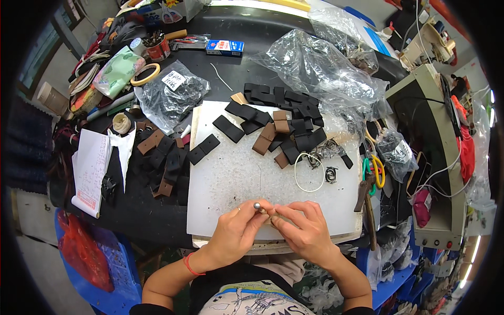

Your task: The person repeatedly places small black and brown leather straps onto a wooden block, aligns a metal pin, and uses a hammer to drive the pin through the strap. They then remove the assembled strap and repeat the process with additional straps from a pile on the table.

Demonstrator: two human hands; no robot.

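My left hand (238,231) is closed round a small metal tool with a round silver end (256,206). The rest of that tool is hidden by the fingers. My right hand (303,230) touches the left fingertips, its thumb and fingers pinched together on something too small to make out. Both hands are over the near edge of a white cutting board (215,173). Beyond them on the board lies a pile of black strap pieces (228,128) and brown strap pieces (263,139). A pale ring of cord (310,172) sits beside small dark coils (330,175).
More strap pieces (163,157) lie left of the board, near an open notebook (90,170). Clear plastic bags (315,63) spread across the back. A hammer (367,210) and yellow-handled scissors (378,170) are at the right, before a grey machine (420,115).
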